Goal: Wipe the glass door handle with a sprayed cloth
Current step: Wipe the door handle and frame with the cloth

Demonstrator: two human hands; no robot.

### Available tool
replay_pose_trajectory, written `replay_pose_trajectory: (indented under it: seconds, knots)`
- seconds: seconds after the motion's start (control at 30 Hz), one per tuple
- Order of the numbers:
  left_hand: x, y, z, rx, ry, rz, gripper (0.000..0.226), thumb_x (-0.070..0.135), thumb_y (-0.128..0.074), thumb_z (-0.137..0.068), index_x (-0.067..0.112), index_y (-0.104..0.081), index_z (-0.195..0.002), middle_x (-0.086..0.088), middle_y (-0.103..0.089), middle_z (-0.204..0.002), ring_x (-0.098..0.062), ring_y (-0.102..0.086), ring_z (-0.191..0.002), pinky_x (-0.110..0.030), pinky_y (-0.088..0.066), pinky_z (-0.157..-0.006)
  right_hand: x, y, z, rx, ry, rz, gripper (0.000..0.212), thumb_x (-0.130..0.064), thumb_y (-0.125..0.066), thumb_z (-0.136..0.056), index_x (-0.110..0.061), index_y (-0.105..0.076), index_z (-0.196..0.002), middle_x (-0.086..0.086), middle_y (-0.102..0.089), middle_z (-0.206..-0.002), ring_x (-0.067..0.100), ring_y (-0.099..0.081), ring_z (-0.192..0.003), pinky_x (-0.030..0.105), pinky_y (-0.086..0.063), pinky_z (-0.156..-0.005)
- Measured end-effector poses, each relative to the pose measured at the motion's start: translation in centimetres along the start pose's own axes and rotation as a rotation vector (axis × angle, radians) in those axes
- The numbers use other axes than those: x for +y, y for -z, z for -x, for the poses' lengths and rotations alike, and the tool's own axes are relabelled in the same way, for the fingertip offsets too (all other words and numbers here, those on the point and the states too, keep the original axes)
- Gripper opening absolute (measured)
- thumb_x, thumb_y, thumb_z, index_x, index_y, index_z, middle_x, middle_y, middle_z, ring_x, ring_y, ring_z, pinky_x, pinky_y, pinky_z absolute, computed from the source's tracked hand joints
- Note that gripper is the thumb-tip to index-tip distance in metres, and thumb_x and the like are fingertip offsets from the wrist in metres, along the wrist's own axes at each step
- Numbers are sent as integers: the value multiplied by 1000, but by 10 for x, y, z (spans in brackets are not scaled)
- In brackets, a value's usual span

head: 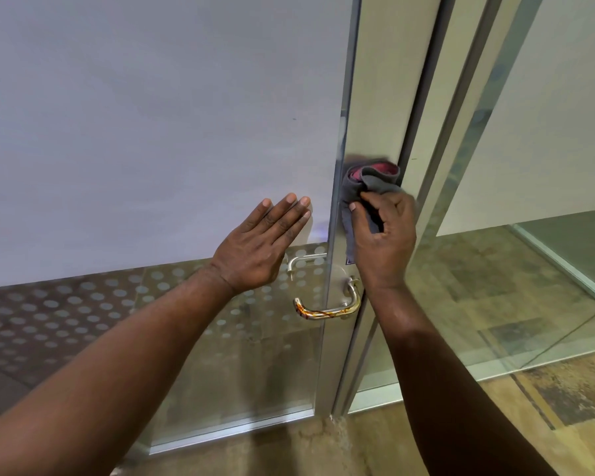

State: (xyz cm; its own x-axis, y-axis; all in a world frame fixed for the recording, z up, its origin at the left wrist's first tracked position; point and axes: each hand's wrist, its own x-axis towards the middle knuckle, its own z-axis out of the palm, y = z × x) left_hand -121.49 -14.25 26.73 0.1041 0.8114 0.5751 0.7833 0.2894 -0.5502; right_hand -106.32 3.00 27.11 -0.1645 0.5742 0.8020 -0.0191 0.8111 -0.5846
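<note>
Cloth [371, 183], soft, bunched in curled fingers [375, 201] of right hand [385, 238], should wrap rigid, likely slick lever handle [327, 310]; left hand [255, 249] lies flat, fingers straight, on glass door [152, 132].

Head-worn camera looks forward and down, close to the glass door [152, 115].

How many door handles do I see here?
2: the near handle sits below the right hand; the far handle shows through the glass, just right of the left hand.
</note>
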Motion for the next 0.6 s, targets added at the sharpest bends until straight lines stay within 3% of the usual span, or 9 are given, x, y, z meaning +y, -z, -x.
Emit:
replay_pose_trajectory:
  seconds: [0.2,0.43,0.6]
  knots:
    - [-1,-3,1,29,-2,-16,72,10,-51,-92,5,-26,-160,-14,-15,-168,-28,-14,-157,-44,-6,-128,39,0,52,-199,53,192,13,-17,-75,-87,-9,-73,-97,3,-56,-103,24,-59,-92,43,-56,-75]
    - [0,-2,0,46,-6,-39,73,8,-54,-90,4,-30,-159,-14,-18,-167,-28,-19,-156,-43,-6,-128,65,12,93,-359,-87,262,19,-12,-78,-84,-14,-75,-103,3,-63,-106,23,-64,-94,39,-60,-72]
    - [0,-2,-1,50,-5,-49,74,7,-56,-88,4,-32,-158,-13,-22,-167,-27,-21,-155,-43,-6,-128,67,15,92,-251,-207,154,17,-9,-76,-87,-12,-76,-104,2,-61,-109,16,-63,-97,38,-59,-81]
